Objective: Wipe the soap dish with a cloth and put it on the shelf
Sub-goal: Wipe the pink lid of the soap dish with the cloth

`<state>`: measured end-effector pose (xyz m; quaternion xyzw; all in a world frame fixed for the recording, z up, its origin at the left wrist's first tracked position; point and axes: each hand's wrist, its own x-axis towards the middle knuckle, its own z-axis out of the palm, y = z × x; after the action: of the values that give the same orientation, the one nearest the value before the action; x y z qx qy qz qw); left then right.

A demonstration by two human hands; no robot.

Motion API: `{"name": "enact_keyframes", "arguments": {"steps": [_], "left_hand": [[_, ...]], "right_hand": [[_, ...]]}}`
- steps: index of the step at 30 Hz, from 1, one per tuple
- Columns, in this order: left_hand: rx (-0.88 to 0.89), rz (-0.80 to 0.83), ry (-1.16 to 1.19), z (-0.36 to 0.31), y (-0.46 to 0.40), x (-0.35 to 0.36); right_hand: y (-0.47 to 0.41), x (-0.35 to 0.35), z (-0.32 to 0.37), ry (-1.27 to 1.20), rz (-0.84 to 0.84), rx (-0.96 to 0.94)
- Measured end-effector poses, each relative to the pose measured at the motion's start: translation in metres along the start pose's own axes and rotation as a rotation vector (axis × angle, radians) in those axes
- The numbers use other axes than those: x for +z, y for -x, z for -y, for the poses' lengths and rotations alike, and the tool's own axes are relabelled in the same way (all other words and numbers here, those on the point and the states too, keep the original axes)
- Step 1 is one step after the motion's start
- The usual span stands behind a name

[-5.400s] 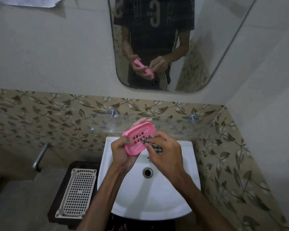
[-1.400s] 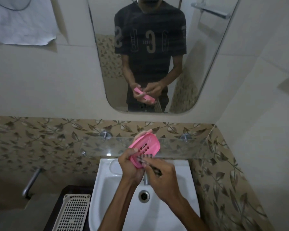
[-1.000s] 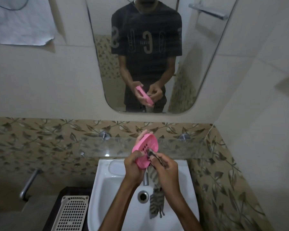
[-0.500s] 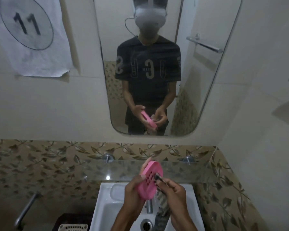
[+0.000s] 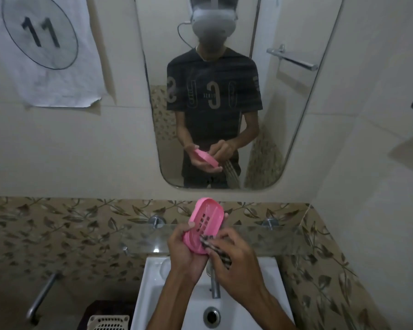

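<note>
The left hand (image 5: pixel 185 252) grips a pink soap dish (image 5: pixel 204 225) by its lower left end, thumb over the rim and fingers curled behind it, holding it tilted in the air with its hollow, slotted face turned toward the camera. The dish sits above the white washbasin (image 5: pixel 150 291) and in front of the glass shelf (image 5: pixel 284 239), not resting on either. The right hand (image 5: pixel 235 264) pinches a checked cloth (image 5: pixel 216 248) in curled fingers and presses a bunched corner of it against the lower inner part of the dish, just below the drain slots; the rest of the cloth runs back under the palm and is mostly hidden.

Below the hands a chrome tap (image 5: pixel 215 285) stands at the back of the basin, with the round drain (image 5: pixel 211 316) beneath it. The glass shelf is fixed by two round metal mounts to a band of leaf-patterned tiles (image 5: pixel 57 225). Above it a rounded mirror (image 5: pixel 293 115) reflects the person in a dark printed T-shirt, the pink dish and the hanging cloth, and a chrome towel rail. A paper sheet (image 5: pixel 41 55) marked with a circled 11 hangs on the wall at upper left. At lower left are a slanted metal pipe (image 5: pixel 42 297) and the edge of a white perforated basket (image 5: pixel 109 322).
</note>
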<state>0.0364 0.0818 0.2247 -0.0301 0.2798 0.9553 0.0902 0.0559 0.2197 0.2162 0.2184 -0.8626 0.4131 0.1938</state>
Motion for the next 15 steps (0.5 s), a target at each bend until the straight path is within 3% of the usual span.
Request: {"name": "enact_keyframes", "arguments": {"steps": [4,8,11,15], "left_hand": [[0.018,0.016,-0.044,0.005,-0.006,0.008],[0.022,-0.050,-0.096,0.001,-0.009,0.005],[0.001,-0.024,-0.057,0.005,-0.010,0.003],[0.011,-0.035,-0.092,0.002,-0.008,-0.001]], "right_hand": [[-0.015,-0.009,-0.005,0.045,-0.158,0.109],[-0.015,-0.007,-0.001,0.041,-0.039,0.001],[-0.023,-0.013,-0.006,0.068,-0.140,0.105],[-0.010,-0.006,-0.001,0.038,0.052,-0.041]]}}
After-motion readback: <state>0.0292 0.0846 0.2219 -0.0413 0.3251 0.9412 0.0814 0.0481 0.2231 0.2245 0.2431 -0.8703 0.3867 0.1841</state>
